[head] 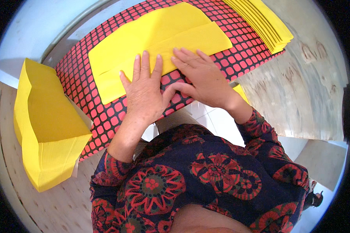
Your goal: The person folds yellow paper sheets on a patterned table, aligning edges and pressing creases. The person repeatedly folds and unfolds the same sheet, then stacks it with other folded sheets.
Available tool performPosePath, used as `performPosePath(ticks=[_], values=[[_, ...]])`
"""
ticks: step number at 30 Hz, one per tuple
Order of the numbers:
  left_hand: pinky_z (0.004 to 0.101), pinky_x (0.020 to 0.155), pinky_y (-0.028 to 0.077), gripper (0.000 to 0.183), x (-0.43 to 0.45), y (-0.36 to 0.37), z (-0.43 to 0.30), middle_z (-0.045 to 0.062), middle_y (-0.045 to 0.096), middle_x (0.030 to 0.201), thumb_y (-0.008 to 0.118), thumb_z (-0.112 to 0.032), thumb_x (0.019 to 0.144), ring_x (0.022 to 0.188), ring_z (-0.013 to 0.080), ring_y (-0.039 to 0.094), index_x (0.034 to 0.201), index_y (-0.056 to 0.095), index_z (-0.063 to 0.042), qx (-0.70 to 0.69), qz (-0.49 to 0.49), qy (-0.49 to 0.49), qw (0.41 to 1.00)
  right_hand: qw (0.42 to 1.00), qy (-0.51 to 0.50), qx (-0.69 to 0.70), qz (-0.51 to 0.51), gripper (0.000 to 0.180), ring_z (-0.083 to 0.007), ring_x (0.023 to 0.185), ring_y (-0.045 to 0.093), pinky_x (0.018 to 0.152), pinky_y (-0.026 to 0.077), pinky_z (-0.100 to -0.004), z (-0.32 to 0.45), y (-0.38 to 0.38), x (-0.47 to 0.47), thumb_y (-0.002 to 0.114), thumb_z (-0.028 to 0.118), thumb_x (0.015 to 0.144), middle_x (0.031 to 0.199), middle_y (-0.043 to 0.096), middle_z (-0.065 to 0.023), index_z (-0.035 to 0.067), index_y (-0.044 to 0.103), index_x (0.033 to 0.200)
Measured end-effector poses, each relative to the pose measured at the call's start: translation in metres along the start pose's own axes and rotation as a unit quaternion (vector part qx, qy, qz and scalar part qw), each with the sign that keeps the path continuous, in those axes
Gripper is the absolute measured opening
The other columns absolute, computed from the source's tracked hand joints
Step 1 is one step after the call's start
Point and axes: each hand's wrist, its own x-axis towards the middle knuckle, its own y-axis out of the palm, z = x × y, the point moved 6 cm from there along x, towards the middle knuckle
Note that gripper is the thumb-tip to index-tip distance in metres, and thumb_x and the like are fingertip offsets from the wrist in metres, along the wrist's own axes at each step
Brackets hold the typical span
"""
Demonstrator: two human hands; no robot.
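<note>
A yellow sheet (160,32), which looks like cloth, lies partly folded on a red-and-black patterned cover (110,116). A crease runs lengthwise across it. My left hand (147,90) rests palm down with its fingertips on the sheet's near edge, fingers spread. To its right my right hand (202,77) lies flat across the same edge, fingertips on the yellow material. The two thumbs come together just short of the sheet, over the patterned cover. Neither hand grips anything.
A thick stack of yellow sheets (55,113) stands at the left on a wooden surface (61,206). At the upper right lies a pile of folded yellow pieces (262,23), beside a wooden board (306,87). A bit of yellow material (241,92) shows behind my right wrist. White floor tiles (218,122) appear below.
</note>
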Motion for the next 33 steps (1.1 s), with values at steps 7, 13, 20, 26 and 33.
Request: performPosePath(ticks=[7, 13, 20, 26, 33], values=[[0.0723, 0.116, 0.015, 0.080, 0.000, -0.001, -0.001, 0.024, 0.025, 0.166, 0.055, -0.059, 0.098, 0.155, 0.0387, 0.023, 0.158, 0.038, -0.009, -0.002, -0.006, -0.005, 1.000, 0.983, 0.162, -0.089, -0.011, 0.073, -0.0328, 0.147, 0.041, 0.122, 0.026, -0.0508, -0.058, -0.027, -0.037, 0.063, 0.048, 0.096, 0.154, 0.047, -0.0209, -0.003, 0.049, 0.147], [0.0722, 0.116, 0.017, 0.079, -0.001, -0.003, -0.001, 0.024, 0.027, 0.165, 0.056, -0.058, 0.097, 0.154, 0.0390, 0.024, 0.157, 0.039, -0.009, 0.000, -0.015, 0.003, 1.000, 0.957, 0.235, -0.161, -0.056, 0.067, -0.0341, 0.143, 0.047, 0.118, 0.030, -0.0541, -0.078, -0.041, -0.044, 0.064, 0.047, 0.096, 0.149, 0.052, -0.0226, -0.002, 0.054, 0.141], [0.0734, 0.115, 0.016, 0.080, -0.002, -0.003, 0.000, 0.027, 0.032, 0.161, 0.059, -0.059, 0.094, 0.151, 0.0406, 0.029, 0.152, 0.046, -0.006, -0.029, -0.064, 0.014, 0.997, 0.991, 0.036, -0.071, -0.111, 0.055, -0.0366, 0.137, 0.051, 0.115, 0.035, -0.0541, -0.008, -0.023, -0.012, 0.064, 0.041, 0.096, 0.144, 0.057, -0.0208, -0.001, 0.060, 0.132], [0.0616, 0.119, 0.023, 0.072, -0.001, -0.003, -0.021, 0.024, 0.035, 0.160, 0.063, -0.040, 0.096, 0.151, 0.0376, 0.032, 0.154, 0.041, -0.005, -0.044, -0.079, 0.111, 0.990, 1.000, 0.009, 0.000, -0.007, 0.043, -0.0319, 0.139, 0.050, 0.116, 0.035, -0.0506, 0.013, -0.002, -0.005, 0.055, 0.025, 0.101, 0.145, 0.057, -0.0173, 0.002, 0.057, 0.136], [0.0529, 0.124, 0.021, 0.080, -0.014, 0.001, -0.010, 0.025, 0.034, 0.161, 0.060, -0.045, 0.097, 0.152, 0.0371, 0.029, 0.154, 0.035, 0.006, -0.102, -0.052, 0.086, 0.990, 1.000, 0.021, -0.017, 0.005, 0.046, -0.0291, 0.141, 0.048, 0.117, 0.034, -0.0497, 0.009, -0.001, -0.008, 0.057, 0.020, 0.100, 0.151, 0.053, -0.0137, 0.003, 0.054, 0.142]])
